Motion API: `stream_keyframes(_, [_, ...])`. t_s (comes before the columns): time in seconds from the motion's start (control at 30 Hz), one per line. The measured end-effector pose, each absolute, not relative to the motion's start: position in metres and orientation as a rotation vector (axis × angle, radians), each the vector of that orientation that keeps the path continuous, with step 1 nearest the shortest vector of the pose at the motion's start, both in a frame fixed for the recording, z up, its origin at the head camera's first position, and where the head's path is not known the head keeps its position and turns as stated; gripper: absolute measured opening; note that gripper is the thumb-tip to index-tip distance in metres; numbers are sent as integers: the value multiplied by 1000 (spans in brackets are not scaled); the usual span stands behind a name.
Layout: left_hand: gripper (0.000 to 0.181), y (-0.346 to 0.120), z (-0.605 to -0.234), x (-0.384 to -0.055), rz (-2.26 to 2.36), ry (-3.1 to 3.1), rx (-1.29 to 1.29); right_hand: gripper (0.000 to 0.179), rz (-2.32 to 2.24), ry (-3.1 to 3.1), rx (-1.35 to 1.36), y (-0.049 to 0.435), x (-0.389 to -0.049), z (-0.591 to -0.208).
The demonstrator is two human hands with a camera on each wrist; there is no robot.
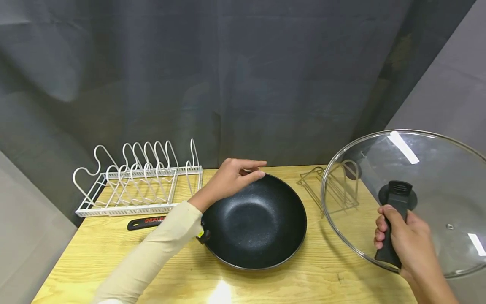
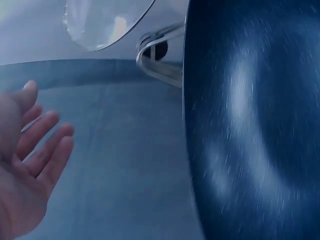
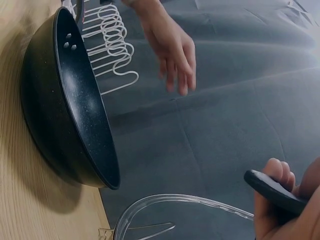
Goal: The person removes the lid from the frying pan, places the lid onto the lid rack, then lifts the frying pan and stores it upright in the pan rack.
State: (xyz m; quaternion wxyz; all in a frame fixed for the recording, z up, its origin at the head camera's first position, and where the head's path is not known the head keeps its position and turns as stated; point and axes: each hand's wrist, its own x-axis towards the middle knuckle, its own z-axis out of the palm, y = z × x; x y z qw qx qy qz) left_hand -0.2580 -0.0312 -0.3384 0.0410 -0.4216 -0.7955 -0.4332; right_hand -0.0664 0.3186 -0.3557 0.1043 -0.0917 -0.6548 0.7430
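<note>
A black wok (image 1: pixel 254 228) stands on the wooden table, its long handle (image 1: pixel 146 222) pointing left, partly hidden behind the left sleeve. Over the wok's far left rim hovers my left hand (image 1: pixel 237 177), fingers loosely extended and holding nothing. In the left wrist view that hand (image 2: pixel 30 165) shows relaxed, apart from the wok (image 2: pixel 250 125). My right hand (image 1: pixel 411 240) grips the black handle (image 1: pixel 395 228) of a large glass lid (image 1: pixel 448 181), raised at the right and tilted. The right wrist view shows fingers curled round the lid's handle (image 3: pixel 275 192).
At the back left of the table (image 1: pixel 319 278) stands a white wire dish rack (image 1: pixel 140 209) with upright loops. A small metal wire rack (image 1: pixel 309 188) sits at the back right, partly seen through the lid. A dark grey curtain (image 1: pixel 228 84) hangs behind the table.
</note>
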Motion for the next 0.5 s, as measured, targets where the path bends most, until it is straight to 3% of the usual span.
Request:
stream_keyframes(0.2, [35,24,-351,-275,-1531,-2454,-1209,27,2144,-1949,-307,318,-63,-355])
stream_keyframes(0.5, [35,88,-370,-301,-1576,-2474,-1342,33,2071,-2007,-351,312,-61,-355])
